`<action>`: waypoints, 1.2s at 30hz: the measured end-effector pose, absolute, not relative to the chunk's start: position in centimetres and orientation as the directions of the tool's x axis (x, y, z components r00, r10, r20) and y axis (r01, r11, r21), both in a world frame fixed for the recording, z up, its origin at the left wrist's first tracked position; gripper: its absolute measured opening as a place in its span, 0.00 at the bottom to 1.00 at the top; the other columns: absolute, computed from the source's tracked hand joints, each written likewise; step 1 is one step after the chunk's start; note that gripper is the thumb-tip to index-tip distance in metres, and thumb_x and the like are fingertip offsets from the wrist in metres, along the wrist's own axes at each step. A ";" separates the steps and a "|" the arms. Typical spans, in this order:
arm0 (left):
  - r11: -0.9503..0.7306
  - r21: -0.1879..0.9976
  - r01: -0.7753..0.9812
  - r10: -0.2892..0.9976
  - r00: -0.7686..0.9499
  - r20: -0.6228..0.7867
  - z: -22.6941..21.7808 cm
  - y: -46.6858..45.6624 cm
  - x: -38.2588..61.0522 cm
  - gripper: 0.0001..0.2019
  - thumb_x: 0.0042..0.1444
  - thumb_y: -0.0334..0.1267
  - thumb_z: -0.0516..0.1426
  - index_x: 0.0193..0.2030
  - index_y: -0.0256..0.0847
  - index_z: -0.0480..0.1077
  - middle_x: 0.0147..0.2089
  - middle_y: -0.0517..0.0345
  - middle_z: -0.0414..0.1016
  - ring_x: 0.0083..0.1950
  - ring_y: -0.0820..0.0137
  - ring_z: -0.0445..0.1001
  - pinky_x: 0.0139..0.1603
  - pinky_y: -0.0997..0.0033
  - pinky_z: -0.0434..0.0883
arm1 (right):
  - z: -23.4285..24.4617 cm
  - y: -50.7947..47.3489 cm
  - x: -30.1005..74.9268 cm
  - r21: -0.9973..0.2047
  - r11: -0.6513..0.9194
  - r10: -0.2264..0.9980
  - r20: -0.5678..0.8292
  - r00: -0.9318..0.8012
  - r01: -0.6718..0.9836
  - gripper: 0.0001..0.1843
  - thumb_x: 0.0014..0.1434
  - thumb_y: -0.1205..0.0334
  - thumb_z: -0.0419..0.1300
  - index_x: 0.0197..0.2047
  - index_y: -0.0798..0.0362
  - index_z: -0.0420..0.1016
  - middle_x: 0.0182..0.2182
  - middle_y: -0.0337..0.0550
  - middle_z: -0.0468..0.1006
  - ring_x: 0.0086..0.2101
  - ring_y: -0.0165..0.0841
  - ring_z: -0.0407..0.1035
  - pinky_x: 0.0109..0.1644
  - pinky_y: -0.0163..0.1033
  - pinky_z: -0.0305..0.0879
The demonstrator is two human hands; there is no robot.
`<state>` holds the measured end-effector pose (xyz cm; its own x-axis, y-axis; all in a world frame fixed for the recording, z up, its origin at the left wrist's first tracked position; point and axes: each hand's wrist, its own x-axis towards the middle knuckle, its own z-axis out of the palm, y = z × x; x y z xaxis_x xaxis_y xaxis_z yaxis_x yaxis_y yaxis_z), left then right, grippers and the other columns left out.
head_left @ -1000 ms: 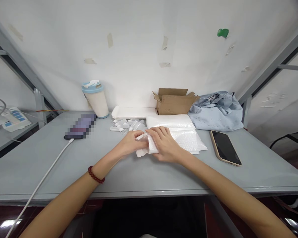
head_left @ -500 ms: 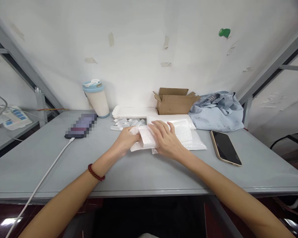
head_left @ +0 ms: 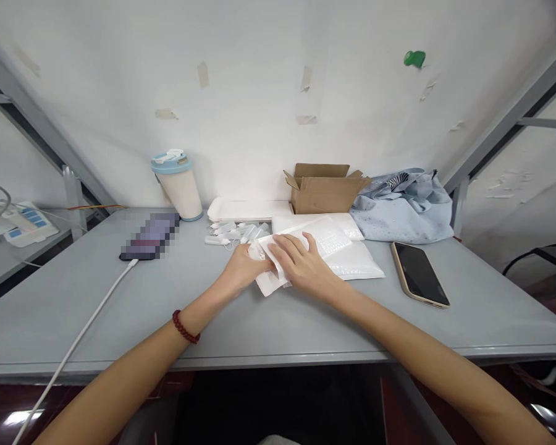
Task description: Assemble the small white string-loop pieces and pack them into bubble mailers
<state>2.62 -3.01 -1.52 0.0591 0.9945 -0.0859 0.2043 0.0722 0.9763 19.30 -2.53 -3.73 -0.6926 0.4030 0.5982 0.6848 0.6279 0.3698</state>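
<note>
Between my hands is a white bubble mailer (head_left: 267,284), its left end parted and tilted toward the table's front edge. My left hand (head_left: 241,270) is closed on that end, the thumb reaching into the opening and a crinkled clear piece near its fingers. Across the top lies my right hand (head_left: 303,264), fingers bent over the upper sheet, gripping it by the opening. More white bubble mailers (head_left: 364,262) lie under and behind the held one. Just beyond my left hand is a small heap of translucent plastic tubes or bottles (head_left: 231,233). Whatever is inside the mailer is hidden.
At the back stand a cream tumbler (head_left: 181,191) with a blue lid, white flat packaging (head_left: 250,210) and an open cardboard box (head_left: 327,194). Light blue cloth (head_left: 403,210) lies beside the box. A phone (head_left: 419,274) is at right; a blurred, cabled phone (head_left: 151,237) at left.
The held mailer has turned, its open end swinging lower and toward me. My left hand has shifted slightly right, with its thumb at the opening. The right hand stays on the mailer.
</note>
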 end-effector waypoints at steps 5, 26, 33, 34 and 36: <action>0.106 0.983 0.151 0.994 0.009 -0.109 -1.9 -3.0 2.9 0.04 0.38 0.30 0.59 0.24 0.38 0.68 0.22 0.62 0.70 0.25 0.72 0.68 0.23 0.75 0.64 | -4.0 -3.1 18.6 0.402 0.626 0.411 0.558 -0.721 0.668 0.21 0.63 0.72 0.44 0.59 0.61 0.62 0.58 0.59 0.66 0.57 0.45 0.58 0.58 0.56 0.49; 0.191 0.979 -0.068 0.968 0.177 -0.176 -0.1 -2.7 0.8 0.08 0.47 0.41 0.62 0.30 0.37 0.73 0.30 0.55 0.76 0.32 0.68 0.73 0.32 0.70 0.69 | -3.2 -2.3 19.8 0.310 0.638 0.360 0.690 -0.628 0.705 0.22 0.61 0.75 0.46 0.57 0.57 0.65 0.52 0.53 0.73 0.54 0.39 0.63 0.58 0.52 0.46; 0.082 0.982 -0.169 0.987 0.153 -0.056 0.3 -2.8 0.9 0.17 0.52 0.49 0.58 0.22 0.38 0.67 0.20 0.58 0.68 0.20 0.73 0.65 0.19 0.72 0.61 | -2.7 -2.2 20.1 0.366 0.612 0.313 0.702 -0.640 0.701 0.20 0.59 0.77 0.47 0.52 0.57 0.68 0.50 0.53 0.74 0.53 0.40 0.65 0.56 0.53 0.48; 0.036 0.982 -0.185 0.990 0.143 -0.010 0.3 -2.9 0.9 0.17 0.53 0.50 0.57 0.24 0.37 0.68 0.22 0.58 0.69 0.21 0.72 0.67 0.20 0.72 0.63 | -2.7 -2.2 20.1 0.379 0.607 0.297 0.707 -0.641 0.699 0.19 0.60 0.77 0.47 0.51 0.58 0.69 0.50 0.52 0.75 0.52 0.39 0.65 0.55 0.53 0.49; -0.056 0.984 -0.168 0.989 0.126 0.078 0.4 -3.0 0.9 0.18 0.55 0.51 0.55 0.29 0.36 0.71 0.25 0.57 0.70 0.24 0.71 0.69 0.24 0.71 0.65 | -2.5 -2.2 20.1 0.397 0.600 0.268 0.718 -0.642 0.695 0.17 0.60 0.77 0.47 0.49 0.58 0.69 0.49 0.51 0.76 0.51 0.38 0.66 0.55 0.52 0.49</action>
<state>0.92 -2.98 0.37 0.1265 0.9889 0.0779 -0.1680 -0.0561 0.9842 20.09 -2.20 -2.55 -0.6421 0.2680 0.7182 0.6947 0.5996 0.3973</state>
